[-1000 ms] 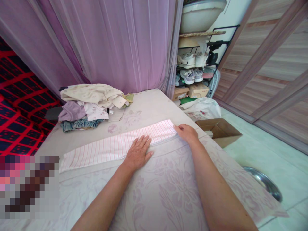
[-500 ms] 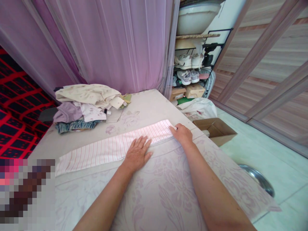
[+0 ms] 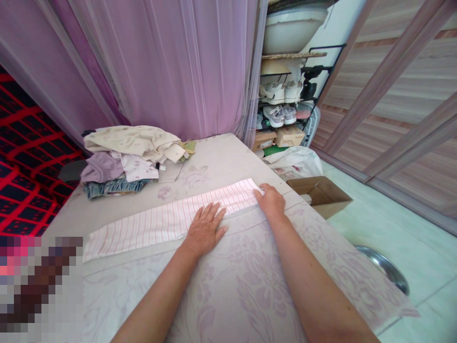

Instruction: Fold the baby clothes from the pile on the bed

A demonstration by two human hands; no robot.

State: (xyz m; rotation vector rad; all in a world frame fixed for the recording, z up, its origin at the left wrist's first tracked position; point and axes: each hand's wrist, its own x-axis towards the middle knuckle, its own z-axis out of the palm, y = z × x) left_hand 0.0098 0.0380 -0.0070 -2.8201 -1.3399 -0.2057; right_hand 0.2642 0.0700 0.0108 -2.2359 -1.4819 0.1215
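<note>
The folded white cotton-looking cloth with pink stripes (image 3: pixel 160 221) lies across the bed covered in lilac-flowered fabric (image 3: pixel 259 271), one end near the right edge. The left hand (image 3: pixel 205 231) presses flat on it, fingers spread; the right hand (image 3: pixel 272 202) has its grip closed on that end. A tug there could skew the layers if the left palm slips. Marks on the tan cardboard box (image 3: pixel 288 137) are unreadable.

Soft, even light casts faint shadows; the basin (image 3: pixel 387 269) glints. Wide-angle stretch slants the doors (image 3: pixel 403 62), fine detail looks smeared, and coarse pixels mask the lower left.
</note>
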